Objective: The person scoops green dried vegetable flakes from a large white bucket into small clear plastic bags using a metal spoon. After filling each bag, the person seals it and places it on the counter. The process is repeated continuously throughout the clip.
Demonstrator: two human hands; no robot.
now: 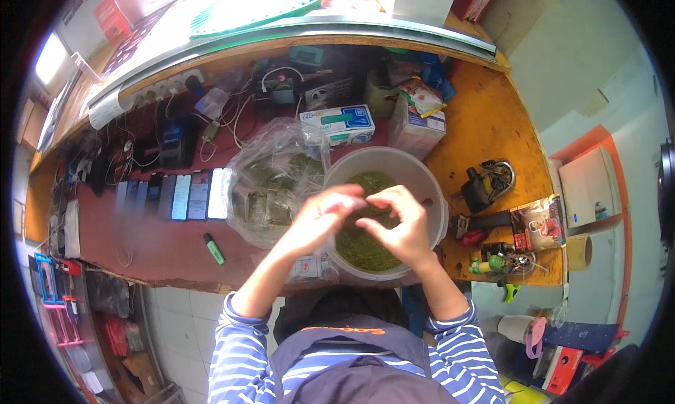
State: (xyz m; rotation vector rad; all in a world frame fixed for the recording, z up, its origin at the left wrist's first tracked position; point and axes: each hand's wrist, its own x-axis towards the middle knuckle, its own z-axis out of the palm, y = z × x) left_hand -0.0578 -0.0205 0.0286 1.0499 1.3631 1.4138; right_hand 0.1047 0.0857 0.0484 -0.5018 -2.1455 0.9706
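Observation:
Both of my hands are over a white round tub that holds green, finely shredded leafy stuff. My left hand is at the tub's left side, its fingers drawn together around something pale and too blurred to name. Close to those fingertips, my right hand has its fingers curved and its thumb apart from them, with nothing visible between. Left of the tub lies a large clear plastic bag with several flat green packets in it. A small pack sits partly behind my left wrist.
Several phones lie in a row on the reddish desk, near a green highlighter. Behind the tub are a white-and-blue box and a carton. A metal-looped tool rests on the right-hand wooden surface; cables spread at the back.

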